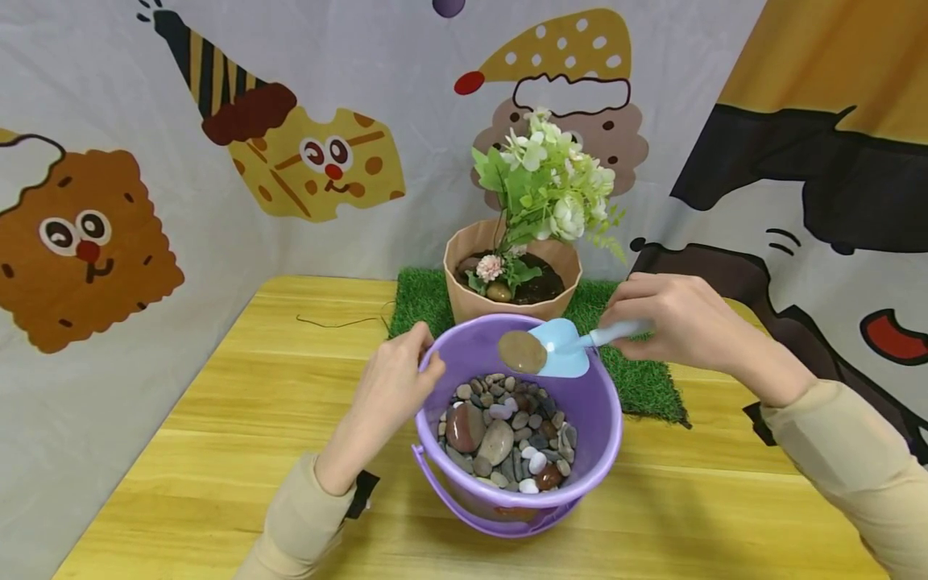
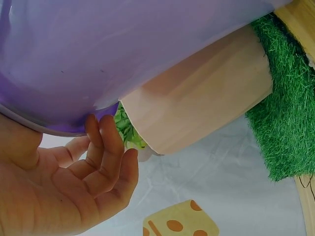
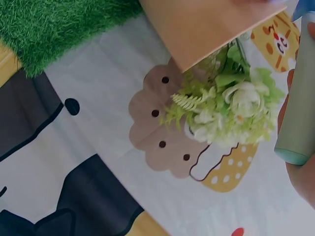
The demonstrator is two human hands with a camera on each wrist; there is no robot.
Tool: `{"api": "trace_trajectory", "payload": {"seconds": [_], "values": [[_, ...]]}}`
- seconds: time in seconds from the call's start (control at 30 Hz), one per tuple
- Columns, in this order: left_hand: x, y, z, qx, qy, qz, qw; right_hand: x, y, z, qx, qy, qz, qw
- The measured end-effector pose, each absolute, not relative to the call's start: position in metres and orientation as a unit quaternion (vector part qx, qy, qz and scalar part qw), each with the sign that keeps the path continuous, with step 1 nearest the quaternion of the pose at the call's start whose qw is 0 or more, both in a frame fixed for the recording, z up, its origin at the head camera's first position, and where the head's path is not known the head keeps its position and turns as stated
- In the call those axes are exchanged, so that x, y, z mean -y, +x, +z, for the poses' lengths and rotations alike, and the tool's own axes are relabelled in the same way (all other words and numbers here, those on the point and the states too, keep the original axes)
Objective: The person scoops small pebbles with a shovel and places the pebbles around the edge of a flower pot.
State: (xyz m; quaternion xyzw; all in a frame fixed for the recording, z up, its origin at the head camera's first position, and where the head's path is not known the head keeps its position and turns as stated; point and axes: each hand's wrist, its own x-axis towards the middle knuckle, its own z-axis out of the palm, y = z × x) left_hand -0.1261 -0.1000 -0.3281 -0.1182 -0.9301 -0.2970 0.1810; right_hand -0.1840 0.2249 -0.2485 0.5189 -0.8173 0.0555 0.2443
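A purple bucket (image 1: 596, 419) stands on the table, its handle hanging down on the near side. Many pebbles (image 1: 500, 443) of mixed colours and sizes cover its bottom. My left hand (image 1: 384, 387) grips the bucket's rim at the left; the left wrist view has the thumb over the edge and bent fingers (image 2: 110, 152) outside. In my right hand (image 1: 674, 322) is a small light-blue shovel (image 1: 569, 354), held by its pale handle (image 3: 298, 108). A smooth brown stone (image 1: 522, 353) lies at the blade's tip, above the bucket's inside.
Behind the bucket, a peach flowerpot (image 1: 467, 294) with soil and white-green flowers (image 1: 558, 185) stands on a green grass mat (image 1: 420, 298). A thin dark wire (image 1: 341, 324) lies left of the mat on the wooden table (image 1: 239, 419). A cartoon-printed cloth (image 1: 428, 48) hangs behind.
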Motion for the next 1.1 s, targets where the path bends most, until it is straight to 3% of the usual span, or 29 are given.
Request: {"api": "trace_trajectory", "payload": {"seconds": [0.53, 1.1], "values": [[0.1, -0.126, -0.327, 0.933, -0.114, -0.298, 0.168, -0.245, -0.197, -0.236, 0.861, 0.436, 0.017, 0.261], [0.099, -0.125, -0.326, 0.932, -0.103, -0.301, 0.173, -0.243, -0.202, -0.227, 0.913, 0.342, -0.007, 0.221]]}}
